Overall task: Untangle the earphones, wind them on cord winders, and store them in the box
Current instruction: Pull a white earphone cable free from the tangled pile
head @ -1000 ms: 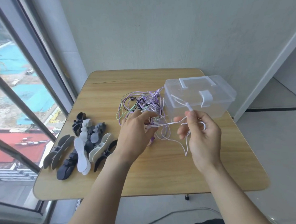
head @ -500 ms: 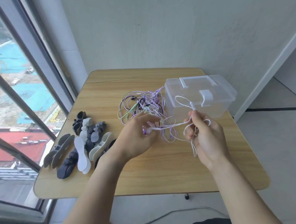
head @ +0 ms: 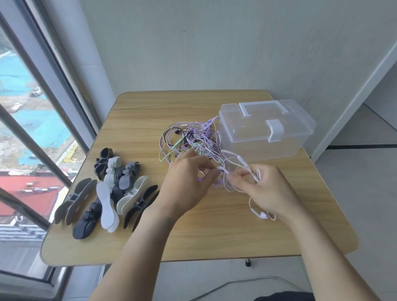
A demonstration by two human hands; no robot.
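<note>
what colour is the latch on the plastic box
White, on the clear box; the latch shows in the head view.

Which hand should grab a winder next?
Probably the left hand: the cord winders lie right beside it on the table's window side. The right hand already holds the white earphone cord.

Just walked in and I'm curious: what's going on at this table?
A person is untangling earphones. The left hand and right hand both pinch a white cord pulled from the tangled pile. The cord winders lie untouched to the left, and the clear box is shut and looks empty.
</note>
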